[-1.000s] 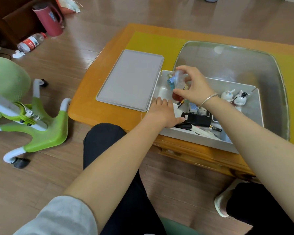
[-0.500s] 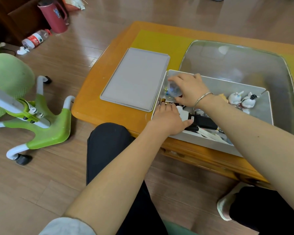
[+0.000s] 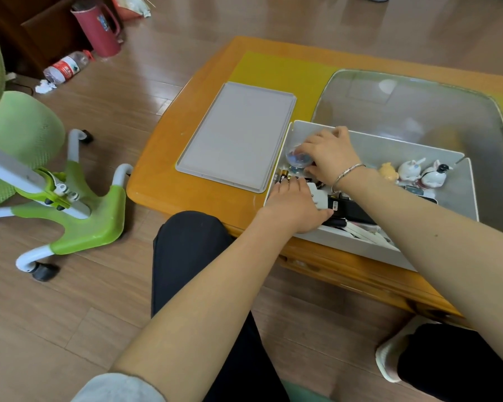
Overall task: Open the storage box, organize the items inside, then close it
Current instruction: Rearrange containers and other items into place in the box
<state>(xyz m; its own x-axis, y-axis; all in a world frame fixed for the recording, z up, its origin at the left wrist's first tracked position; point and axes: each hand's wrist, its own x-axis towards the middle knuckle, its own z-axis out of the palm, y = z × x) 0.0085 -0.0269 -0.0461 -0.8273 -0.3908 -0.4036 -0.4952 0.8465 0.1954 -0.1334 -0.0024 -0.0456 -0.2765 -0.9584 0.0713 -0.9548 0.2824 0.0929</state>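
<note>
Head view, centre right of the frame: I am looking into the open white storage box [image 3: 459,184], which is sitting on the near edge of the orange wooden table [image 3: 169,169]. Its grey lid [image 3: 235,137] is lying flat on the table just left of the box, touching its left wall.

Contents I am reading off:
- far left corner: a small clear bottle with blue inside [image 3: 298,159], tipped on its side;
- just in front of it, against the left wall: batteries [image 3: 282,179] lying side by side;
- right of centre: three small figurines [image 3: 413,172] standing in a row, one yellow and two white;
- near side: a black block with a barcode label [image 3: 352,208], with white and dark stick-like pieces beside it that are too jumbled for me to name.

My right hand [image 3: 331,156], a bracelet on its wrist, is curling its fingers over the clear bottle and gripping it. My left hand [image 3: 295,207] is resting palm down on the items at the box's near left corner; its fingers are lying fairly straight, and I cannot tell whether it is grasping anything.

A large clear plastic tub [image 3: 418,105] is standing behind the box.
</note>
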